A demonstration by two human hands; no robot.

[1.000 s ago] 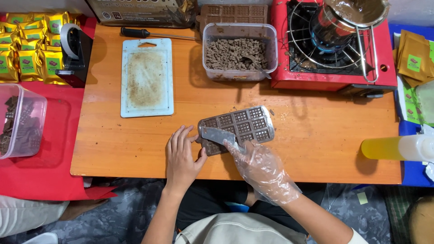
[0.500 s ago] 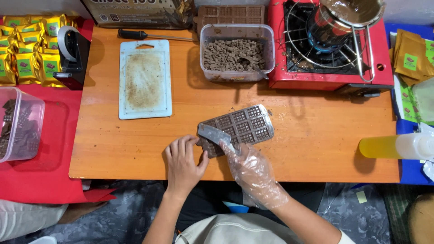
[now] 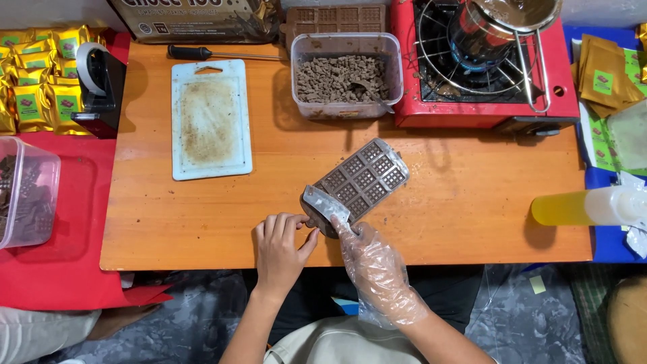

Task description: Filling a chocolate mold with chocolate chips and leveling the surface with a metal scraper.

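A clear chocolate mould (image 3: 362, 179) filled with brown chocolate squares lies tilted on the orange wooden table (image 3: 465, 202), its near end raised. My right hand (image 3: 374, 259), in a thin plastic glove, holds a flat metal scraper (image 3: 326, 204) against the mould's near end. My bare left hand (image 3: 281, 251) rests on the table beside it, with its fingertips at the mould's near corner.
A white cutting board (image 3: 210, 118), a tub of chocolate chunks (image 3: 346, 75) and a red gas stove with a pot (image 3: 482, 61) stand behind. A tape dispenser (image 3: 100, 87) and gold packets (image 3: 37, 81) sit left. A yellow bottle (image 3: 593, 206) lies right.
The mould has swung to a steeper diagonal and its near end sits higher. Both hands have stayed at its near end, the left one shifting slightly right.
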